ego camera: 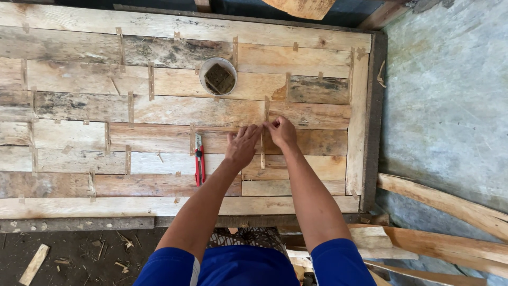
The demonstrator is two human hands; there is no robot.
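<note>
Rough planks of mixed grey and pale wood make up a wide panel [174, 114] that fills most of the view, with thin wooden strips set across its seams. Both arms in blue sleeves reach out over it. The left hand [242, 145] lies knuckles-up on the boards, fingers curled down onto a thin strip [225, 127] running sideways along a seam. The right hand [280, 131] pinches the end of that strip between thumb and fingertips, just where it meets a short upright strip [262, 151].

Judging from this, the step in hand is seating the strip over the joint, and it seems to call for keeping it lined up along the seam while both hands press it flat.

A red utility knife [199, 160] lies just left of the left hand, apart from it. A white cup [218, 76] with something dark inside stands farther up the panel, well clear of both hands.

Open boards stretch to the left. On the right a dark frame edge [373, 122] closes the panel, with grey concrete floor [450, 95] beyond and loose timber offcuts [439, 204] lying near the right elbow.
</note>
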